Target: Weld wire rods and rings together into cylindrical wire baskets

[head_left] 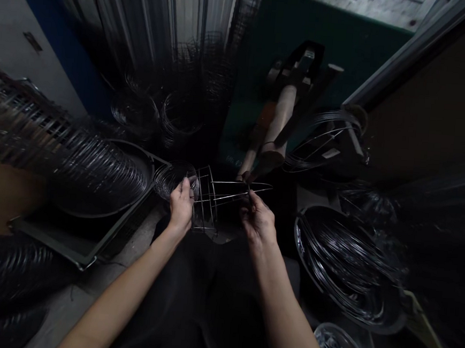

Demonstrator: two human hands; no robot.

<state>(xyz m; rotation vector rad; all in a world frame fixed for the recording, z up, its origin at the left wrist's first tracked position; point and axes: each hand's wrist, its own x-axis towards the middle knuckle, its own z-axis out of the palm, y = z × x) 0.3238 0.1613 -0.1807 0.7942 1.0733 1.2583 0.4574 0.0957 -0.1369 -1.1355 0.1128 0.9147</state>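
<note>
My left hand (182, 205) is closed on the left side of a wire frame (208, 201) made of thin metal rods, some of them pointing right. My right hand (258, 216) pinches thin wire at the right ends of these rods, just below the tips of a machine's arms. The machine (243, 89) is green, with a thick pale cylindrical arm (283, 113) reaching down toward my hands. The exact grip of my right fingertips is dark and partly hidden.
Stacked wire rings (108, 169) lie in a basin at the left. A round tub (298, 238) of wire rings stands at the right, above a bowl (343, 346) of small metal pieces. Wire coils (180, 116) sit behind.
</note>
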